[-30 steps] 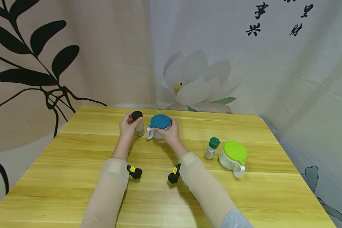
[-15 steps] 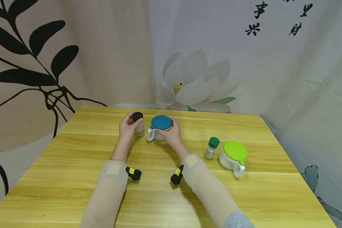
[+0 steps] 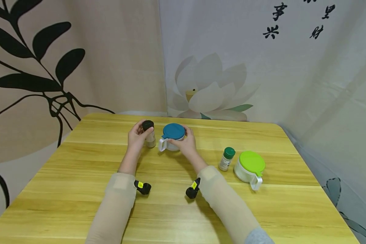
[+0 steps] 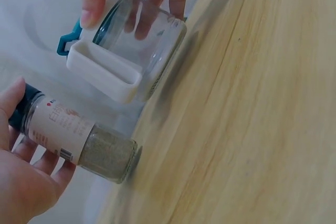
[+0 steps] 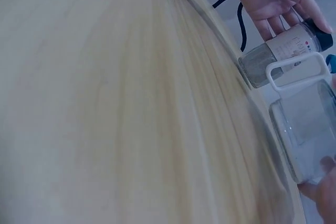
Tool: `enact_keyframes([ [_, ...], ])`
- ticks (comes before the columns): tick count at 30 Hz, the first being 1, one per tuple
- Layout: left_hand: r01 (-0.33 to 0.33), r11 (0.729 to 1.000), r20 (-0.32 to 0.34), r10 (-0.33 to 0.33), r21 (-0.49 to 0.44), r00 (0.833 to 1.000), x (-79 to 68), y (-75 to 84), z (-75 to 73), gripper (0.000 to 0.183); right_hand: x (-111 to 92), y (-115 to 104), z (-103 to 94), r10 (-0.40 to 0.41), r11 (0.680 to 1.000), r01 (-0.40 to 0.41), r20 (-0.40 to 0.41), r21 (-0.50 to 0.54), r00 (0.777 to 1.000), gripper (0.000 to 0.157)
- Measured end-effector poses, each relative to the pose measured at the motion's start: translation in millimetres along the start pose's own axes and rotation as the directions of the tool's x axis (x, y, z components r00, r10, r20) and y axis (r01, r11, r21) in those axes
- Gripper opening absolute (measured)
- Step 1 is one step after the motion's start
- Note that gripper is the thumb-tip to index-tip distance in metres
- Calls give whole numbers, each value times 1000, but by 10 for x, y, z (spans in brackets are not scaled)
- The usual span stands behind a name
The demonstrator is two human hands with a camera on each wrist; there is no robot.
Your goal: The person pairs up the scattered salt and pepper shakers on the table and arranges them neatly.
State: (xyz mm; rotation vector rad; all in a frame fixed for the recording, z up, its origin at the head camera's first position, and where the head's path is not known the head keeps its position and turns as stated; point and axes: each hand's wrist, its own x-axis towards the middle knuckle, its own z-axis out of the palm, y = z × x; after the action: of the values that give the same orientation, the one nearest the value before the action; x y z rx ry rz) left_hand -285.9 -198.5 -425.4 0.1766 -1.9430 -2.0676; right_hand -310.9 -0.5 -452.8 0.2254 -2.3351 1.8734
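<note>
Toward the far side of the table, my left hand [image 3: 135,138] grips an upright spice bottle [image 3: 150,139] with a black cap. The left wrist view shows its pale label and greyish powder [image 4: 107,153] behind the glass. Just right of it, my right hand [image 3: 187,144] holds a clear glass jar [image 4: 149,40] round its side, thumb toward me. This jar has a blue lid [image 3: 174,131] and a white handle [image 3: 163,144] turned toward the bottle. The two containers stand close but apart. Whether their bases touch the table is hard to tell.
Right of my hands stand a small spice bottle [image 3: 227,158] with a green cap and a jar [image 3: 245,173] with a lime-green lid and white handle. All are on a wooden table [image 3: 167,217]. A printed cloth [image 3: 134,67] hangs behind the far edge.
My right hand has shifted slightly right and toward me with the blue-lidded jar. The spice bottle in my left hand has moved a little the same way. The green-capped bottle and lime-lidded jar stay put.
</note>
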Motion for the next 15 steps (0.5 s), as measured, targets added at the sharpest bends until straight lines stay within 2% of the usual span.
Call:
enact_keyframes([
  [15, -10, 1000, 18, 11, -2, 1000, -84, 86, 36, 57, -73, -4, -139, -31, 999, 29, 69, 33, 997, 83],
])
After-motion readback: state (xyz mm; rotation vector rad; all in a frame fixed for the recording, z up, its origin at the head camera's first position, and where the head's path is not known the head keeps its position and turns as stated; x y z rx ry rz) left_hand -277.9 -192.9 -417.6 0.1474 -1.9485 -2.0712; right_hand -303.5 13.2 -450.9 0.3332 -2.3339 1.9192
